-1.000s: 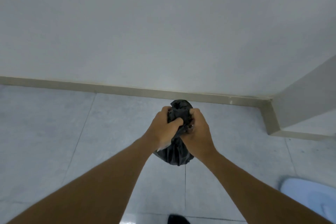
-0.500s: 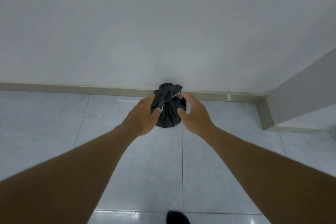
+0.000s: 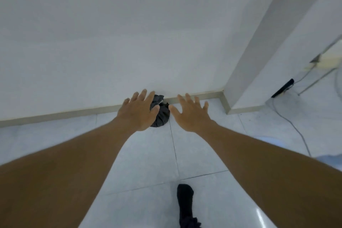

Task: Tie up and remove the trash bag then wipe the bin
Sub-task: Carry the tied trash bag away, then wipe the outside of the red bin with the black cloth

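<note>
The tied black trash bag (image 3: 162, 114) sits on the pale tiled floor against the baseboard of the white wall. My left hand (image 3: 138, 111) hovers just in front of its left side, fingers spread, hiding part of it. My right hand (image 3: 190, 114) is spread open just right of the bag, apart from it. Neither hand holds anything. A pale blue rounded edge (image 3: 331, 159) shows at the right behind my forearm; I cannot tell whether it is the bin.
A white wall corner (image 3: 246, 72) juts out at the right. Beyond it a grey cable (image 3: 294, 127) runs across the floor to a black plug (image 3: 282, 88) near a metal-legged stand (image 3: 314, 79). My black-socked foot (image 3: 186, 203) is at the bottom.
Both hands gripped the bag a second ago, then lowered it to the floor by the wall and let go. Now they are open and pulled back from it.
</note>
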A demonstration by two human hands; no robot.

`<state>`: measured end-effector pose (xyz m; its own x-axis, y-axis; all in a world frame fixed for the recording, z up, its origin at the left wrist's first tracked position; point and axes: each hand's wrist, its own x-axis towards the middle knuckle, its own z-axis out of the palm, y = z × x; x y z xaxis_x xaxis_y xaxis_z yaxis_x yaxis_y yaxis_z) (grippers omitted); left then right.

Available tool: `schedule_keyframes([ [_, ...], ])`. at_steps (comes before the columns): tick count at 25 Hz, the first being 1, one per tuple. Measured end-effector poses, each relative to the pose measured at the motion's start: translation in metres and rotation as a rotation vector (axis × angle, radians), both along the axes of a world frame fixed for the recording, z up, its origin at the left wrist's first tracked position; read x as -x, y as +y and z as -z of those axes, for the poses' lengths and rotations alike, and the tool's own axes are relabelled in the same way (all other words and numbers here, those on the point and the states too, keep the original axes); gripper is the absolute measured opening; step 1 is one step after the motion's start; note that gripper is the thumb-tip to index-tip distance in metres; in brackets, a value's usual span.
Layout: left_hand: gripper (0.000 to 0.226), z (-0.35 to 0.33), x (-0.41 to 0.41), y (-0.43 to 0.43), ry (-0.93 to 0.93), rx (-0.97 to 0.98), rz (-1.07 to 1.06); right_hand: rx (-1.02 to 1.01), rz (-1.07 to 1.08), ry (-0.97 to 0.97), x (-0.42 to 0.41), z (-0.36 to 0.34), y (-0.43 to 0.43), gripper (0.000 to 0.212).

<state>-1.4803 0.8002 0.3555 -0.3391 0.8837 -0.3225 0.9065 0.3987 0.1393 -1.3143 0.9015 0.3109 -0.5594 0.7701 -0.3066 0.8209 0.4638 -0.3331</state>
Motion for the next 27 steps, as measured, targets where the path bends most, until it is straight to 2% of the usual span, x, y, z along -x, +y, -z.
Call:
schedule_keyframes([
  [5, 0.066, -0.133, -0.081, -0.036, 0.017, -0.062, 0.112, -0.066, 0.101, 0.006, -0.098, -0.126, -0.058, 0.078],
  [12, 0.067, -0.251, -0.240, -0.063, -0.016, -0.112, 0.327, -0.147, 0.325, 0.026, -0.255, -0.242, -0.123, 0.076],
  [19, 0.066, -0.308, -0.415, -0.113, 0.041, -0.162, 0.582, -0.171, 0.577, 0.038, -0.458, -0.295, -0.225, 0.076],
  [27, 0.069, -0.320, -0.640, -0.215, -0.039, -0.201, 0.884, -0.201, 0.919, -0.006, -0.676, -0.327, -0.397, 0.076],
])
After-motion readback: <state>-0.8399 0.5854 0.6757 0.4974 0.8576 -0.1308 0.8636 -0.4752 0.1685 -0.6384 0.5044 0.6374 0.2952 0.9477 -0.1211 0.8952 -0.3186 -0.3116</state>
